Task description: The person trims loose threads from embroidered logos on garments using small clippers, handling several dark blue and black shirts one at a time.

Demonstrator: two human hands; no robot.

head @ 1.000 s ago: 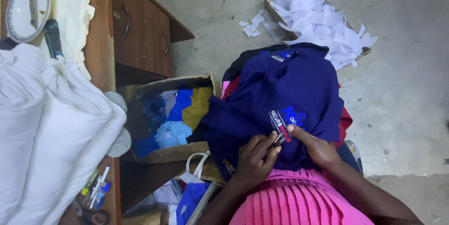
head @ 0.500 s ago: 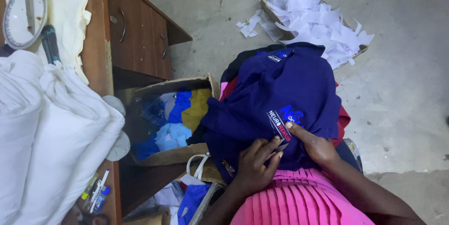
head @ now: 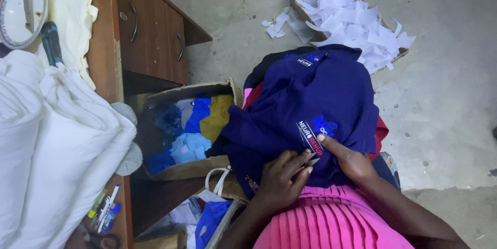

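Wooden desk (head: 111, 31) at upper left, piled with white cloth (head: 46, 145). Navy garment (head: 305, 109) spread over lap, atop a stack of other garments, above pink pleated skirt (head: 331, 218). Cardboard box of white paper scraps (head: 352, 16) on concrete floor beyond. Second cardboard box (head: 191, 125) beside desk, holding blue and yellow fabric pieces. Left hand (head: 279, 179) flat on garment, fingers bent, pinching cloth edge at embroidered patch (head: 310, 137). Right hand (head: 349, 158) resting on garment, forefinger extended onto patch, other fingers loosely curled; nothing gripped.
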